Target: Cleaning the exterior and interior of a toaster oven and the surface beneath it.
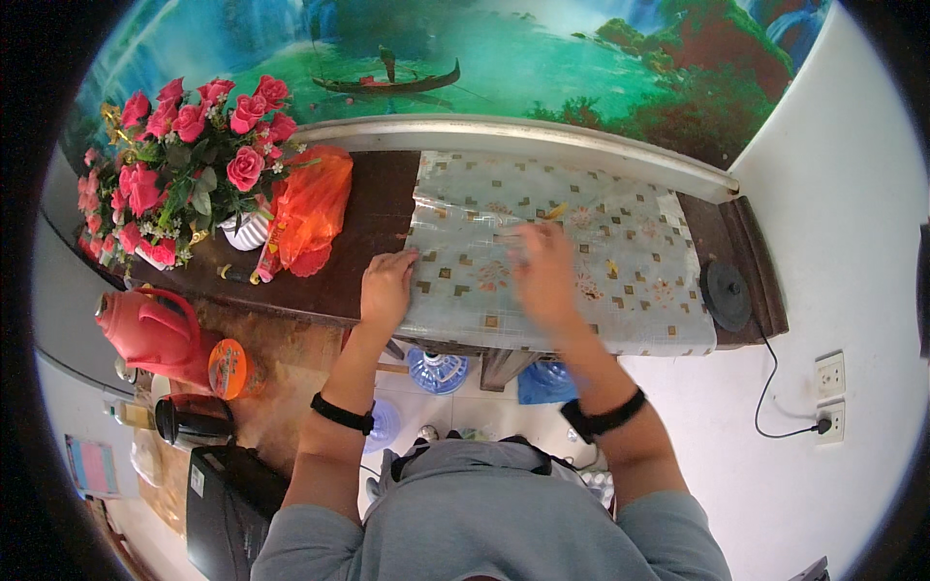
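A glossy plastic tablecloth (639, 310), pale with brown squares and flower prints, covers the middle and right of a dark wooden table (378, 203). My left hand (386, 289) is at the cloth's left edge, its fingers bent and closed on that border. Over the middle of the cloth is my right hand (545, 279), smeared by motion. Its fingers point away from me, and whether they hold anything is not clear. Small wrinkles and shiny reflections show on the cloth near both hands.
Pink artificial roses (194, 121) in a striped vase (245, 230) and an orange plastic bag (318, 203) stand at the table's left. A black round device (727, 295) with a cord sits at its right end. A red kettle (150, 329) stands on the lower left surface.
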The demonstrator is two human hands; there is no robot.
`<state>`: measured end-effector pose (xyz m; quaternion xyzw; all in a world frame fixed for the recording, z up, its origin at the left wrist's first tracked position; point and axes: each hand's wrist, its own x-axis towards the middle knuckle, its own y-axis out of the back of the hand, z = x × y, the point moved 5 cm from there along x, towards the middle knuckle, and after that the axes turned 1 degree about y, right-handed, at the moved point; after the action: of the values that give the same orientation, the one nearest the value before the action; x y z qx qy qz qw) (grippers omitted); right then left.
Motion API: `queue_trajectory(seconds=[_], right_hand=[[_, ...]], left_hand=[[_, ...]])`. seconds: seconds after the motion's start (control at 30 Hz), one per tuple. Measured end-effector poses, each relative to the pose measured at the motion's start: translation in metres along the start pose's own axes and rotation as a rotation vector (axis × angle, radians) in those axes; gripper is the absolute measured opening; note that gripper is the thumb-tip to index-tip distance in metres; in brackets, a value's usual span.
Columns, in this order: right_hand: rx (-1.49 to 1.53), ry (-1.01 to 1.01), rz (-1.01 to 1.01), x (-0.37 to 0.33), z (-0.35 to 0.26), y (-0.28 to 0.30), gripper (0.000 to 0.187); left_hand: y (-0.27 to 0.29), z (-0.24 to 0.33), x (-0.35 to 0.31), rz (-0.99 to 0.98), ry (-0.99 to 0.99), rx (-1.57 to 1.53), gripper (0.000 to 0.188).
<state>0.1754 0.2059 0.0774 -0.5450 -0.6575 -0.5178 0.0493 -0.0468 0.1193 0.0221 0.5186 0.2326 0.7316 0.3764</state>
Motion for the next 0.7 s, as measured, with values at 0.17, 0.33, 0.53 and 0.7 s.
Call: queue_trajectory(seconds=[0.17, 0.33, 0.53, 0.7], right_hand=[[-0.093, -0.005, -0.221, -0.004, -0.068, -0.115, 0.035], [-0.228, -0.019, -0.201, -0.021, -0.044, -0.104, 0.037], [-0.629, -0.306, -0.199, -0.049, 0.086, 0.004, 0.039], [-0.765, -0.474, -0.126, -0.049, 0.099, 0.057, 0.048]], left_hand=[[-0.002, 0.011, 0.0, 0.001, 0.023, 0.018, 0.021], [0.003, 0.007, -0.003, 0.039, 0.008, 0.056, 0.021], [0.001, 0.01, 0.0, 0.041, 0.003, 0.054, 0.021], [0.003, 0.003, -0.004, 0.056, -0.024, 0.045, 0.022]])
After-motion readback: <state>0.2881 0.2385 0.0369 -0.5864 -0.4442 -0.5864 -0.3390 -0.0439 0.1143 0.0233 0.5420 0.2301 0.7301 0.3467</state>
